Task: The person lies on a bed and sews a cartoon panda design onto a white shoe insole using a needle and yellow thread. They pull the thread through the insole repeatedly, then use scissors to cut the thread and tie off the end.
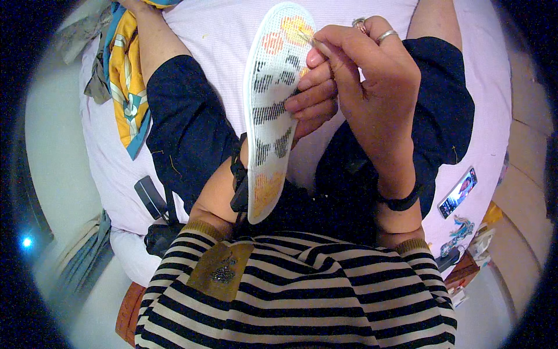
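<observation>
A white embroidered shoe insole (270, 124) stands lengthwise before me, its wider end at the top. It carries black stitched marks along the middle, with orange and yellow stitching at both ends. My left hand (314, 98) grips it from behind, the fingertips curled round its right edge. At the yellow patch near the top, my right hand (375, 70) pinches a thin needle-like piece (306, 37) between thumb and forefinger. Its tip lies against the insole; whether it goes through the fabric cannot be made out.
A pale pink bed cover (209, 26) lies beneath my legs. At left are a yellow and blue cloth (126, 83) and a dark flat device (150, 197). On the right lie a phone with a lit screen (457, 193) and a bundle of blue and white threads (457, 235).
</observation>
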`<control>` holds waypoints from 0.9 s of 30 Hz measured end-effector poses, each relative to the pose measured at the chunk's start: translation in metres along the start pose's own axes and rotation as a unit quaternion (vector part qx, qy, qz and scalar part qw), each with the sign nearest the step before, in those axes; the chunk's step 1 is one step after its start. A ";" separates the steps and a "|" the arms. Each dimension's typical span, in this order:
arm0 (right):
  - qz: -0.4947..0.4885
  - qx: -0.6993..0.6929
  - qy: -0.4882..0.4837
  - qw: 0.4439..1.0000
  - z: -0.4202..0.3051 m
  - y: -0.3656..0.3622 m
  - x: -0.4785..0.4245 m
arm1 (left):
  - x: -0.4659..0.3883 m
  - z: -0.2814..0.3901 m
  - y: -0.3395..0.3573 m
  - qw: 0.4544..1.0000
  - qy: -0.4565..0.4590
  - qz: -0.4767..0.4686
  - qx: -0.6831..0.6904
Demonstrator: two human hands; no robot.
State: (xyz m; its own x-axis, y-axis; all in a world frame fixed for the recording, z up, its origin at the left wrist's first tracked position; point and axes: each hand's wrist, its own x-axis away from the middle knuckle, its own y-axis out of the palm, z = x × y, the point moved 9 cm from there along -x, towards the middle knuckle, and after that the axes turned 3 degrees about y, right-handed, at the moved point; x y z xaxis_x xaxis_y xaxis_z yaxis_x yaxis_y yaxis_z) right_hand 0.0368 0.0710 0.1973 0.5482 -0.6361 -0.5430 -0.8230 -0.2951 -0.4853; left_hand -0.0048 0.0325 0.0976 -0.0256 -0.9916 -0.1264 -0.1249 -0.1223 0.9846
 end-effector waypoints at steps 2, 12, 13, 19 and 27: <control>-0.002 -0.003 0.000 1.000 0.000 -0.001 0.000 | 0.002 0.002 0.000 0.998 0.009 0.028 -0.050; -0.020 0.034 -0.019 0.999 -0.004 -0.004 -0.001 | -0.008 -0.012 0.001 0.982 -0.055 -0.177 0.031; -0.024 0.044 -0.024 0.998 -0.005 -0.004 -0.002 | -0.007 -0.010 -0.004 0.984 -0.048 -0.170 0.001; -0.088 0.003 0.018 0.996 0.011 -0.006 -0.001 | 0.002 0.024 -0.031 0.889 0.032 0.170 -0.423; -0.103 -0.171 0.233 0.952 0.073 0.014 0.017 | 0.000 0.049 -0.017 0.790 0.119 0.217 -0.560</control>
State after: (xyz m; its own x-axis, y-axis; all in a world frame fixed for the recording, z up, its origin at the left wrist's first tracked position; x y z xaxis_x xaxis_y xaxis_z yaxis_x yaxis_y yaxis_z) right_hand 0.0460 0.1083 0.1310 0.6432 -0.7634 -0.0594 -0.7493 -0.6114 -0.2543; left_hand -0.0513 0.0369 0.0753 0.3787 -0.9135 0.1488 0.8049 0.4044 0.4342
